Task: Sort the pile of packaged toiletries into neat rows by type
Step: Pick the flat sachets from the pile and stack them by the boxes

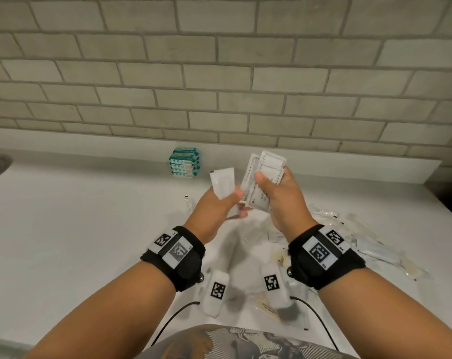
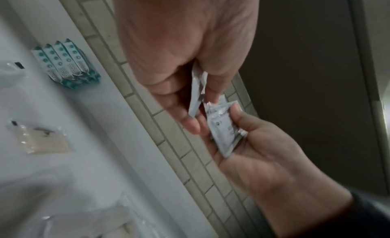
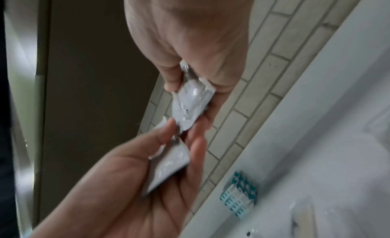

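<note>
Your left hand (image 1: 215, 203) pinching single white sachet (image 1: 222, 182), raised above tabletop (image 1: 90, 216); your right hand (image 1: 279, 195) clutching fanned bunch of white sachets (image 1: 267, 168), just beside left; teal packets (image 1: 184, 161) already lined up in one neat row by wall; loose pile (image 1: 349, 234) of clear and beige packs at right not yet sorted; most of job left, by look of it.

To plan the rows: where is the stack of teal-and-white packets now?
In the head view, the stack of teal-and-white packets lies on the white counter, at the tiled wall, beyond the left hand.
</note>
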`<state>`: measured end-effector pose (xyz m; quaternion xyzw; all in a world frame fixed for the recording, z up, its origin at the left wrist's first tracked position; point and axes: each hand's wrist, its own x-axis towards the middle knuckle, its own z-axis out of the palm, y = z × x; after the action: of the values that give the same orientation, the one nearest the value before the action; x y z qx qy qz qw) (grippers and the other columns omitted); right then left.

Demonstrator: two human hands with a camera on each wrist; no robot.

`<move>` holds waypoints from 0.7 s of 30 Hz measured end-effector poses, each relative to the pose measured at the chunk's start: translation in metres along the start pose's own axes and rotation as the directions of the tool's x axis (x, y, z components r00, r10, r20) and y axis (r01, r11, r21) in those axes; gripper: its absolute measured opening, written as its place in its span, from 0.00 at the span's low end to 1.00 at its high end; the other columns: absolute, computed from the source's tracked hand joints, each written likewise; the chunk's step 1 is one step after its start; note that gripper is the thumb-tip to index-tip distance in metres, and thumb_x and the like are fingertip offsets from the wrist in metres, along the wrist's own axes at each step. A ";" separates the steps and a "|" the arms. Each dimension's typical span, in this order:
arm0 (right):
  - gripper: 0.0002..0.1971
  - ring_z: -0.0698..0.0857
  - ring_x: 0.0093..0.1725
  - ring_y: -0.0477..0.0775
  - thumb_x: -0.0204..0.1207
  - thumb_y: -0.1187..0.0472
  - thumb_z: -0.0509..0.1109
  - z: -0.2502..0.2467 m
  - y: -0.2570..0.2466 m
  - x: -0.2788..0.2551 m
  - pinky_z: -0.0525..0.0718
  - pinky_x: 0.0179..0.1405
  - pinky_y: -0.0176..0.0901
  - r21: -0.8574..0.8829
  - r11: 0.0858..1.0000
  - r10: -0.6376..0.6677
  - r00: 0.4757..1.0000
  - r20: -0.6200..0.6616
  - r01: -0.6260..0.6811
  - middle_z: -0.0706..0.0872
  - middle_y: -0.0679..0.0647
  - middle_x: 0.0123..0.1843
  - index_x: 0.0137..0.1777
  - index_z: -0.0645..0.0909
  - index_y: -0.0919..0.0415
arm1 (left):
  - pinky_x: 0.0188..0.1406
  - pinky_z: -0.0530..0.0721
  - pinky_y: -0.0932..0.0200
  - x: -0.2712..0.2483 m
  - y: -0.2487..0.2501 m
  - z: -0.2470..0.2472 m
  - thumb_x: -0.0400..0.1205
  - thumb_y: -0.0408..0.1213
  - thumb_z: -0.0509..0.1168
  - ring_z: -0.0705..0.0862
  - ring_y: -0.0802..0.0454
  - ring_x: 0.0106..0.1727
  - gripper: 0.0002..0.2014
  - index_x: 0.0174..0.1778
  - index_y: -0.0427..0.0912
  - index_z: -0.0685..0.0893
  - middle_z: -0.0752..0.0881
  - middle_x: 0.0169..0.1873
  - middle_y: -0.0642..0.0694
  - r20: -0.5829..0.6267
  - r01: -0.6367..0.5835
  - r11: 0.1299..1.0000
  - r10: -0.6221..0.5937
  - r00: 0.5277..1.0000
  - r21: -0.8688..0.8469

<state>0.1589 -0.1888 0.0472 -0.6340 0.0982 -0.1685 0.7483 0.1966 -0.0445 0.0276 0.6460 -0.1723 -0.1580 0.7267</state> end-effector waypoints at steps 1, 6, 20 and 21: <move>0.15 0.87 0.56 0.57 0.78 0.65 0.71 -0.002 -0.003 0.003 0.86 0.52 0.54 -0.021 0.999 -0.027 0.999 -0.030 0.026 0.87 0.55 0.56 0.62 0.74 0.57 | 0.40 0.84 0.52 -0.002 0.000 0.001 0.86 0.49 0.59 0.86 0.42 0.39 0.18 0.58 0.36 0.79 0.86 0.43 0.35 0.012 0.042 0.999 -0.042 0.999 0.012; 0.26 0.85 0.52 0.50 0.75 0.68 0.73 -0.022 -0.001 0.011 0.84 0.49 0.46 -0.080 0.997 -0.004 0.997 -0.073 -0.002 0.85 0.49 0.55 0.69 0.69 0.53 | 0.32 0.67 0.60 -0.001 -0.004 -0.009 0.86 0.56 0.55 0.69 0.53 0.30 0.20 0.52 0.42 0.80 0.78 0.34 0.47 -0.023 0.157 0.984 -0.155 0.988 0.081; 0.13 0.89 0.51 0.50 0.76 0.69 0.72 -0.046 -0.018 0.004 0.85 0.48 0.39 -0.084 0.996 0.018 1.000 0.017 -0.016 0.89 0.54 0.53 0.56 0.80 0.55 | 0.45 0.86 0.55 -0.002 -0.017 -0.008 0.84 0.32 0.62 0.89 0.47 0.49 0.08 0.58 0.46 0.80 0.88 0.53 0.41 -0.116 0.121 0.986 -0.107 0.987 0.119; 0.12 0.89 0.53 0.52 0.77 0.69 0.71 -0.044 -0.022 0.006 0.85 0.51 0.43 -0.076 0.997 0.010 1.000 0.017 -0.008 0.89 0.55 0.54 0.57 0.80 0.55 | 0.48 0.87 0.53 -0.001 -0.017 -0.007 0.84 0.34 0.62 0.89 0.47 0.50 0.09 0.59 0.45 0.79 0.88 0.54 0.42 -0.141 0.114 0.987 -0.098 0.985 0.112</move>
<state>0.1454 -0.2341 0.0615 -0.6630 0.1007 -0.1557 0.7253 0.1984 -0.0396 0.0103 0.7059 -0.0973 -0.1420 0.6871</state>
